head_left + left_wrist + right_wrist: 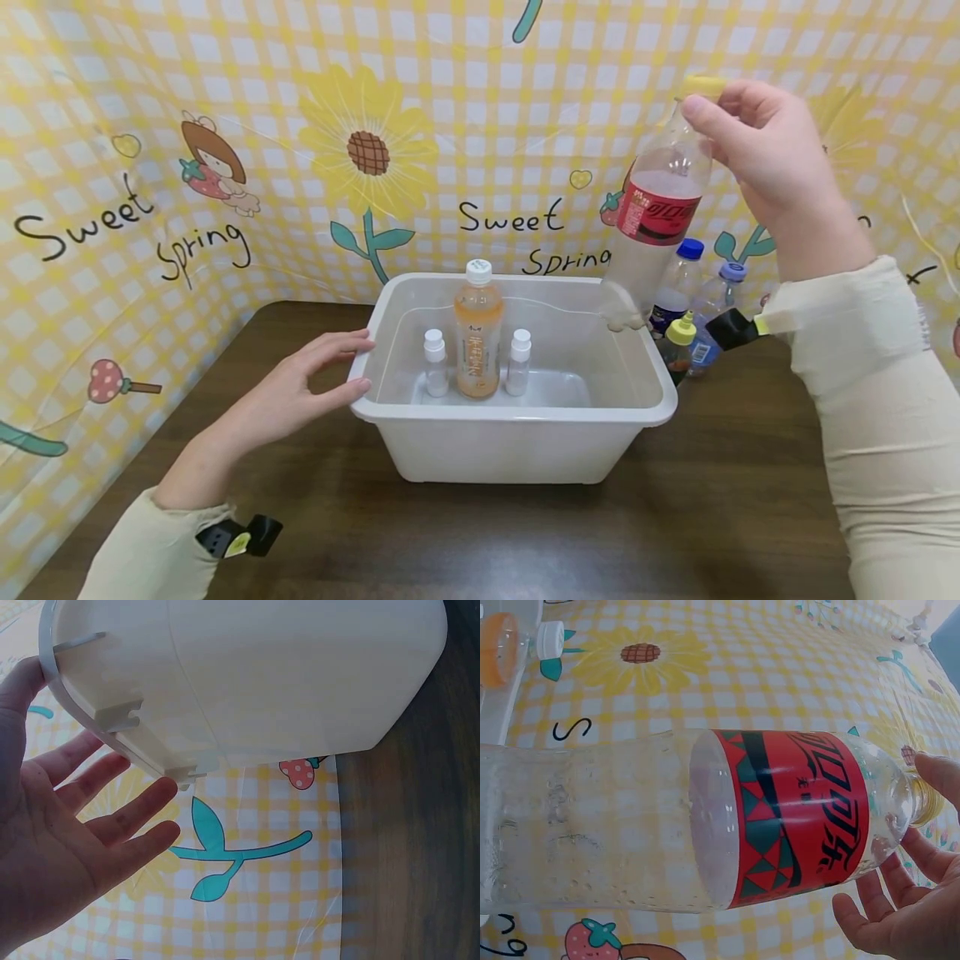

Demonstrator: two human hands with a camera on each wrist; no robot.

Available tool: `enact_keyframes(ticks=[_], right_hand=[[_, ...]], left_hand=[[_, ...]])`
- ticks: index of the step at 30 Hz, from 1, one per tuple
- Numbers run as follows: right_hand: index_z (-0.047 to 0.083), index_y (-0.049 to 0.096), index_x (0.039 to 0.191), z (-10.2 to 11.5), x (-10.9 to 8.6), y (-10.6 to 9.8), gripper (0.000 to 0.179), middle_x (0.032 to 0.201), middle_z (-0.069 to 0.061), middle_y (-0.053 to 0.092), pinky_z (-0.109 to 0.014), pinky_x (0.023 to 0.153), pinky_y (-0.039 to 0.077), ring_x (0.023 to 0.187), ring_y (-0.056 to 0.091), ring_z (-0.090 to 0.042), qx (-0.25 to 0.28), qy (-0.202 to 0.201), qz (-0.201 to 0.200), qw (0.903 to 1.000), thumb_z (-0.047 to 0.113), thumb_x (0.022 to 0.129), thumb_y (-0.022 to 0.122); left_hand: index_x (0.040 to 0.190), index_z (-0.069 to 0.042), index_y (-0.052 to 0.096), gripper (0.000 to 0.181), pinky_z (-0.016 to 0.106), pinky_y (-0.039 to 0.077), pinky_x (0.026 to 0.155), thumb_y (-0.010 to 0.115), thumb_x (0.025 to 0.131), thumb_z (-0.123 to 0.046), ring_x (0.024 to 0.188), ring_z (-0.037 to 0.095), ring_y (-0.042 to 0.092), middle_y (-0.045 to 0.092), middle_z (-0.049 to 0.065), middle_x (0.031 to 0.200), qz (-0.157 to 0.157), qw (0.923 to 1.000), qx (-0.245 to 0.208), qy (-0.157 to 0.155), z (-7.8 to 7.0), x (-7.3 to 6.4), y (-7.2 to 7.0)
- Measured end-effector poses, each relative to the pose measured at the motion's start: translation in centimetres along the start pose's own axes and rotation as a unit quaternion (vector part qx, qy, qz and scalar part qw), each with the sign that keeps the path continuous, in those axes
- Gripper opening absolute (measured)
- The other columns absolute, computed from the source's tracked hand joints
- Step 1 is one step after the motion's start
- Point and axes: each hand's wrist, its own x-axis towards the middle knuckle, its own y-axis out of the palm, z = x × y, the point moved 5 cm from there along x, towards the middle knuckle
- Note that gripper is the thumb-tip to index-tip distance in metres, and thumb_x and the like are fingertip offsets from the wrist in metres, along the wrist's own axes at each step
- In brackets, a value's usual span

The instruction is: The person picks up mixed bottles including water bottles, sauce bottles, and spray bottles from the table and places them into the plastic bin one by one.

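Observation:
A clear plastic cola bottle [660,208] with a red label and yellow cap hangs slightly tilted over the right rim of a white plastic tub [510,450]. My right hand [772,137] pinches it by the cap, thumb in front. In the right wrist view the cola bottle [795,814] lies across the picture, with droplets inside. My left hand [292,392] rests its fingertips and thumb against the tub's left rim, fingers fairly straight. Inside the tub stand an orange drink bottle [478,333] with a white cap and two small clear bottles [436,367] with white caps, one on each side of it.
Right of the tub stand a blue-capped bottle [686,267], a bottle with a pale violet cap [723,292] and a small dark bottle with a yellow nozzle cap [680,337]. Behind the dark wooden table [480,542] hangs a yellow checked cloth [277,67].

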Motion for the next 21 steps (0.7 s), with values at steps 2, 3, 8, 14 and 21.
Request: enact_keyframes(ticks=[2, 3, 8, 14, 21], right_hand=[[0.006, 0.058, 0.077, -0.3, 0.0, 0.3, 0.017, 0.084, 0.002, 0.053, -0.020, 0.073, 0.041, 0.084, 0.045, -0.011, 0.000, 0.002, 0.000, 1.0000, 0.015, 0.081, 0.072], [0.007, 0.059, 0.077, -0.5, 0.0, 0.4, 0.016, 0.083, 0.002, 0.054, -0.021, 0.075, 0.040, 0.085, 0.046, -0.011, -0.001, 0.003, 0.002, 1.0000, 0.015, 0.082, 0.072], [0.008, 0.060, 0.078, -1.3, -0.1, 1.2, 0.014, 0.081, 0.003, 0.054, -0.022, 0.077, 0.040, 0.086, 0.047, -0.010, -0.003, 0.002, 0.014, 0.9999, 0.016, 0.083, 0.071], [0.009, 0.064, 0.084, -2.7, 0.1, 1.8, 0.009, 0.076, 0.003, 0.055, -0.019, 0.058, 0.041, 0.071, 0.047, -0.010, -0.013, 0.006, 0.031, 0.9994, 0.016, 0.083, 0.070], [0.013, 0.066, 0.095, -4.5, 0.4, 2.6, 0.012, 0.083, 0.006, 0.062, -0.020, 0.068, 0.037, 0.076, 0.047, -0.009, -0.039, 0.044, 0.062, 0.9964, 0.018, 0.085, 0.069]], left_hand=[[0.131, -0.017, 0.051, 0.045, 0.051, 0.042, 0.095, 0.062, 0.090, -0.029, 0.123, 0.032, 0.050, 0.043, 0.006, 0.143, 0.000, 1.0000, 0.000, 0.000, 0.0, 0.0, 0.0], [0.131, -0.017, 0.051, 0.045, 0.051, 0.042, 0.096, 0.062, 0.090, -0.029, 0.124, 0.032, 0.050, 0.043, 0.006, 0.143, 0.000, 1.0000, 0.000, 0.000, 0.0, 0.0, 0.0], [0.131, -0.017, 0.050, 0.045, 0.052, 0.042, 0.096, 0.062, 0.090, -0.029, 0.124, 0.032, 0.049, 0.043, 0.006, 0.143, 0.000, 1.0000, -0.001, -0.002, 0.1, 0.0, 0.1], [0.131, -0.017, 0.051, 0.045, 0.051, 0.042, 0.096, 0.063, 0.089, -0.029, 0.124, 0.031, 0.050, 0.043, 0.005, 0.143, -0.004, 1.0000, 0.002, 0.000, 0.1, 0.1, 0.1], [0.131, -0.017, 0.050, 0.045, 0.052, 0.042, 0.096, 0.062, 0.090, -0.029, 0.124, 0.032, 0.049, 0.043, 0.006, 0.143, -0.002, 1.0000, -0.001, -0.001, 0.0, 0.1, 0.1]])
